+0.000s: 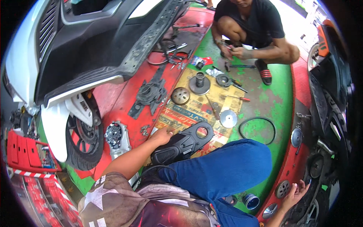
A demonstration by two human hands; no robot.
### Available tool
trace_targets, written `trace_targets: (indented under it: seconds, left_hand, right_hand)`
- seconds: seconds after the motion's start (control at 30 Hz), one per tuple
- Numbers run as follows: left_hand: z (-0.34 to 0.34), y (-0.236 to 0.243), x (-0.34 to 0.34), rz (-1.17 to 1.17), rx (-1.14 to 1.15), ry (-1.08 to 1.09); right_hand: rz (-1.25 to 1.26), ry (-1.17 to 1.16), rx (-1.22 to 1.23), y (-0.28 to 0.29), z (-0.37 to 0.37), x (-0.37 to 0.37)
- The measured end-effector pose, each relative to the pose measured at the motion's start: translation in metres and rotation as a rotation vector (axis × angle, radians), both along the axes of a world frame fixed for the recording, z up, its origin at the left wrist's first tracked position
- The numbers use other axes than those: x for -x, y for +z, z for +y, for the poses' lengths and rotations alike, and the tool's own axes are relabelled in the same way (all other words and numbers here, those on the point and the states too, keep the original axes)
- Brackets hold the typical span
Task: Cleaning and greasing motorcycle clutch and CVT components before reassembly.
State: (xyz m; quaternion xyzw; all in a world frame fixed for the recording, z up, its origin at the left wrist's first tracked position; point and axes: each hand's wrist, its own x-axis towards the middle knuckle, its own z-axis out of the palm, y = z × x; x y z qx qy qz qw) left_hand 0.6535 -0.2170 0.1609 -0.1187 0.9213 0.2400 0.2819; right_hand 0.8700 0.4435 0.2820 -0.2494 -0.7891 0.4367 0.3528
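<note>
My left hand (162, 136) is closed, with its fingers curled beside the upper edge of a black plastic engine cover (183, 143). Whether anything is inside that fist I cannot make out. The cover lies on a printed cardboard sheet (178, 120), in front of my bent knee. Off to the right, my right hand (296, 195) has its fingers spread, near the exposed engine side (316, 168) of a scooter. Close to this hand are a round metal plate with holes (282, 189) and a silvery finned disc (270, 210). A toothed drive belt (258, 118) lies on the green floor.
On the cardboard are a clutch bell (180, 96), a spring on a pulley (199, 84), a metal disc (228, 118) and a screwdriver (239, 98). A person (252, 34) squats opposite, handling something small. A white scooter (87, 49) stands left. A blue-rimmed can (251, 201) sits by my leg.
</note>
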Motion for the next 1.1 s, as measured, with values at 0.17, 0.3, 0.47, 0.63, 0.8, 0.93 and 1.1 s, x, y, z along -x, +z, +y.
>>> trace_targets:
  seconds: [0.17,0.3,0.47,0.63,0.8,0.93,1.1]
  left_hand:
    - [0.04,0.0,0.047,0.134,-0.006,-0.132]
    - [0.087,0.004,0.097,0.229,0.074,-0.358]
    - [0.134,0.014,0.142,0.179,0.06,-0.452]
    - [0.178,0.006,0.154,0.207,0.03,-0.587]
    - [0.186,-0.021,0.176,0.006,0.186,-0.775]
    - [0.229,-0.006,0.185,0.103,0.062,-0.853]
    - [0.309,0.076,0.177,0.013,-0.085,-0.81]
  right_hand:
    - [0.033,-0.033,0.012,0.01,-0.013,0.001]
    - [-0.005,-0.023,0.048,0.016,-0.015,-0.016]
    - [-0.177,0.086,0.112,0.018,-0.026,-0.005]
    - [-0.394,0.154,0.095,0.021,-0.034,-0.007]
    - [-0.596,0.268,0.06,0.032,-0.042,0.018]
    - [-0.43,0.317,0.459,0.009,-0.028,0.013]
    - [-0.352,0.312,0.696,-0.005,-0.013,0.012]
